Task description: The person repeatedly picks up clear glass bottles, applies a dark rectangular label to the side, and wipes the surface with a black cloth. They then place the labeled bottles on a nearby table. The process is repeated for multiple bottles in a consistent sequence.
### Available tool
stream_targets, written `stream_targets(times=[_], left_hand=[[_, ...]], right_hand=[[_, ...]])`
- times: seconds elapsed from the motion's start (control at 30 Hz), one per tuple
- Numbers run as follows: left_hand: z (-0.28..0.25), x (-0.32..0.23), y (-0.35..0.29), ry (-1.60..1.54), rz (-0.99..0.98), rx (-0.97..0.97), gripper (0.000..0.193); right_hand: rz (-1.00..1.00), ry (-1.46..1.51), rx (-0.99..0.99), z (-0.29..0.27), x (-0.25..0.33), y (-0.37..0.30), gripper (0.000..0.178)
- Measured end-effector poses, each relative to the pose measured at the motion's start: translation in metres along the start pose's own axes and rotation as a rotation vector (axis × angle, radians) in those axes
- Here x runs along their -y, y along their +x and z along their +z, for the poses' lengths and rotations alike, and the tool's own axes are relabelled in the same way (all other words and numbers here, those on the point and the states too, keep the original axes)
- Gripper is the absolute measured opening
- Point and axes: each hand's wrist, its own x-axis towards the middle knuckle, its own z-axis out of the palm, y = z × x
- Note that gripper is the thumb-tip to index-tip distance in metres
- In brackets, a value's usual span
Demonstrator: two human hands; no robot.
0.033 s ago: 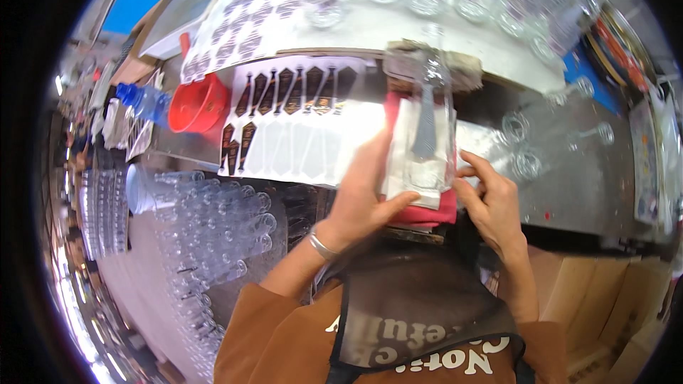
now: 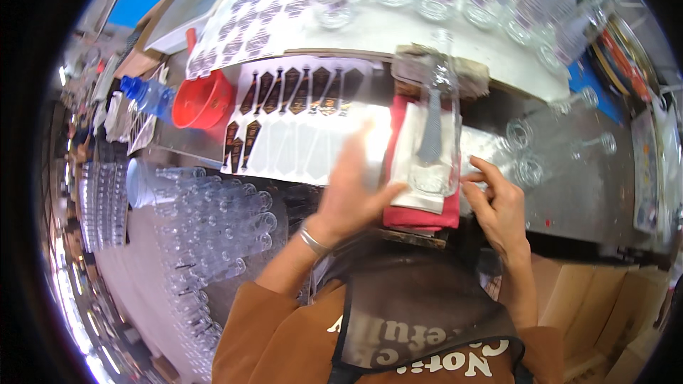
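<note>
A clear glass bottle (image 2: 442, 171) lies on a folded white cloth (image 2: 404, 163), over a red cloth (image 2: 423, 219). A grey tie-shaped decal (image 2: 430, 131) shows along it, and its neck rests on a cloth-wrapped block (image 2: 408, 71). My left hand (image 2: 348, 195) is open and blurred, thumb apart, over the right end of a white sheet (image 2: 281, 146) of black tie-shaped decals (image 2: 294, 92). Its fingertips fade into glare. Just right of the bottle's base, my right hand (image 2: 500, 203) is open with bent fingers and nothing visible in it. Whether it touches the glass, I cannot tell.
Finished-looking bottles (image 2: 436, 0) stand along the white shelf behind, beside a printed sheet (image 2: 249, 25). A red bucket (image 2: 203, 103) and a blue-capped bottle (image 2: 146, 96) sit at left. Loose glassware (image 2: 528, 171) lies at right. Many glasses (image 2: 220, 217) stand lower left; cardboard boxes (image 2: 587, 299) lower right.
My left hand has shifted left, away from the bottle and cloth. The bottle still lies in place, and my right hand stays beside its base. The whole view has shifted slightly.
</note>
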Motion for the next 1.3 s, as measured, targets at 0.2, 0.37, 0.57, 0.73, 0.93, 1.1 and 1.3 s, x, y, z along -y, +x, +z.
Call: stream_targets(times=[0.2, 0.37, 0.57, 0.73, 0.93, 1.1, 1.3], left_hand=[[-0.14, 0.126, 0.066, 0.63, 0.004, -0.578, 0.068], [-0.13, 0.136, 0.08, 0.955, 0.028, -0.344, 0.056], [-0.155, 0.158, 0.102, 0.83, 0.224, -0.344, 0.038], [-0.136, 0.128, 0.088, 0.073, -0.162, -0.475, 0.019], [-0.042, -0.012, 0.072, -0.022, 0.087, -0.195, 0.053], [0.001, -0.052, 0.044, 0.402, 0.372, 0.098, 0.077], [0.0, -0.04, 0.022, 0.254, 0.387, 0.158, 0.052]], right_hand=[[0.042, 0.098, -0.096, 0.001, -0.026, 0.0, 0.034], [0.102, 0.042, -0.053, -0.001, -0.023, 0.005, 0.033], [0.036, -0.031, -0.051, -0.002, -0.026, 0.004, 0.031], [0.01, 0.074, 0.016, -0.001, -0.019, -0.007, 0.048], [-0.277, -0.171, -0.028, 0.019, -0.011, -0.002, 0.073], [-0.418, -0.265, -0.122, 0.025, -0.004, -0.002, 0.068], [-0.404, -0.226, -0.114, 0.024, -0.006, -0.003, 0.066]])
